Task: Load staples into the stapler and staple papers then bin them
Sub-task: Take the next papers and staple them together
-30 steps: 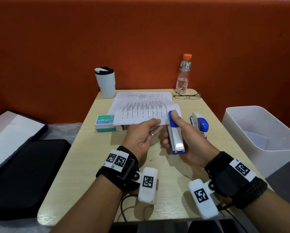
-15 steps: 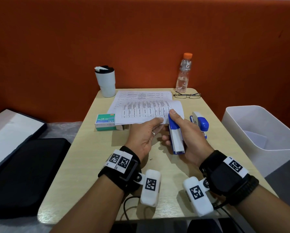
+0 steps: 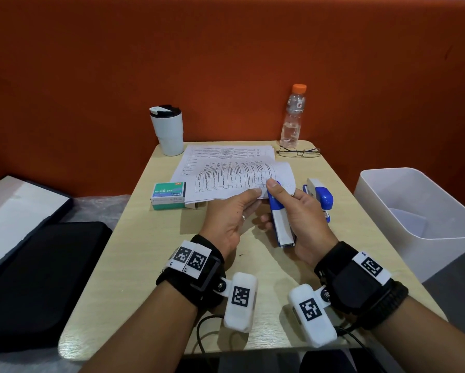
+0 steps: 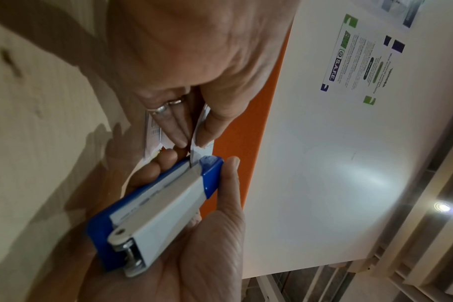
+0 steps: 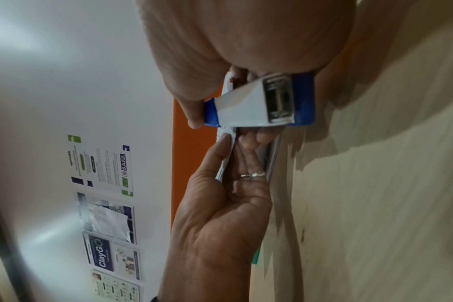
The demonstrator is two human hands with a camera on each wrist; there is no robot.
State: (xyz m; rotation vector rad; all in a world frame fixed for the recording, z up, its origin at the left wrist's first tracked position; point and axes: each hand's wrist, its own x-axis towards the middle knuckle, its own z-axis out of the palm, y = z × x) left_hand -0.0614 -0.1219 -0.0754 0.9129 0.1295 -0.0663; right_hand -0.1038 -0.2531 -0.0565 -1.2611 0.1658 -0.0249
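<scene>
My right hand (image 3: 298, 211) grips a blue and white stapler (image 3: 281, 224) above the table, thumb on its front end. The stapler's mouth sits over the near right corner of a printed sheet (image 3: 239, 179). My left hand (image 3: 234, 211) pinches that sheet's near edge between thumb and fingers, just left of the stapler. In the left wrist view the stapler (image 4: 163, 208) takes the paper corner (image 4: 201, 130) at its tip. The right wrist view shows the stapler's rear end (image 5: 261, 104) and the left hand (image 5: 228, 183) holding the paper. More papers (image 3: 226, 153) lie behind.
A green staple box (image 3: 168, 195) lies left of the papers. A second blue stapler (image 3: 318, 196) lies to the right. A white tumbler (image 3: 168, 130), a bottle (image 3: 293, 117) and glasses (image 3: 298, 152) stand at the back. A white bin (image 3: 425, 219) is off the table's right side.
The sheet's near corner has risen a little from the table and the stapler has slid forward onto that corner. Both hands have shifted slightly away from me.
</scene>
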